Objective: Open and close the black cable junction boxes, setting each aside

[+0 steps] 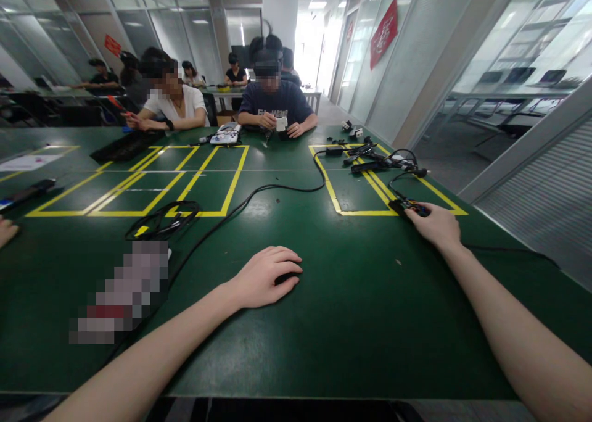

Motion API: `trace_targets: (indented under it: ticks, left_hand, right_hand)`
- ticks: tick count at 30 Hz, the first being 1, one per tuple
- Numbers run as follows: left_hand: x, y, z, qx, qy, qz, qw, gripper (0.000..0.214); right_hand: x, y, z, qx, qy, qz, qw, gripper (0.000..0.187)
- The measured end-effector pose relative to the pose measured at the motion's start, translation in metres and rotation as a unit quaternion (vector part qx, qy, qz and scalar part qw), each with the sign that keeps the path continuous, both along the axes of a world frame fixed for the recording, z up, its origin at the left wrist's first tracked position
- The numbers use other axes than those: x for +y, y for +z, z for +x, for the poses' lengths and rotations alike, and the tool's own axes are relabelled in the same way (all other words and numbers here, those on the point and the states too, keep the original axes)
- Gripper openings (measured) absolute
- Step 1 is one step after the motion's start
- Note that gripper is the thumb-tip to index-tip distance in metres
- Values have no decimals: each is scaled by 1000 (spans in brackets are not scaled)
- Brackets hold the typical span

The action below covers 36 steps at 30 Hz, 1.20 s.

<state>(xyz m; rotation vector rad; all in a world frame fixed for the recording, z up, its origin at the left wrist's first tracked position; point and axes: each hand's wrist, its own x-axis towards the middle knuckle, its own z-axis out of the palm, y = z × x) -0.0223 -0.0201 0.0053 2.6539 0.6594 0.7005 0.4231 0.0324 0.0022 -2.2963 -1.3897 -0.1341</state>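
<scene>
My left hand (268, 278) rests palm down on the green table (351, 323), its fingers loosely curved and slightly apart. Only shadow shows beneath them. Farther out to the right, my right hand (437, 226) has its thumb and fingers closed on a small black part with coloured wires (420, 209). That part lies by the corner of a yellow tape outline (448, 205). A thin cable (393, 181) runs near it towards a heap of black cables and parts (370, 157). The palm hides some of the held part.
A long black cable (259, 189) crosses the table from a coiled cable (164, 219) side. A blurred-out object (127, 292) lies left of my left forearm. Across the table sits a person (272, 95) holding a white piece (281, 124); another person (173, 104) sits left, near a black tray (124, 145).
</scene>
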Motion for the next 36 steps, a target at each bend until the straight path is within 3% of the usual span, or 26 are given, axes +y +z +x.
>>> trace_targets:
  ticks: [3,7,9,11,14,16,19,26,32,36]
  left_hand:
    - [1,-1,0,2,-1,-2,1000,17]
    - [-1,2,0,3,14,2,1000,29]
    - [-2,4,0,-10,29,13,999,44]
    - [-3,6,1,-26,39,23,999,56]
    - [-2,7,3,-31,43,26,998,47]
    - [-1,7,4,-23,46,20,999,37]
    - [0,6,4,-13,49,11,999,36]
    - [2,3,-1,9,49,-7,999,69]
    - [9,-2,-1,7,52,-17,998,83]
    - [11,-2,1,4,66,-6,998,70]
  right_hand:
    - [5,-5,-25,36,35,7,999,45]
    - [-3,-10,-87,92,244,48,964,39]
    - [-16,-9,-124,115,380,61,916,34]
    - [-33,-6,-159,120,528,50,839,31]
    - [-56,-1,-193,105,648,22,754,28]
    - [-65,1,-203,104,671,26,734,29]
    - [-67,0,-203,99,663,50,740,30]
    - [-62,-1,-196,62,631,135,761,27]
    - [-61,2,-198,39,621,114,775,27]
    - [-60,2,-201,40,631,91,769,23]
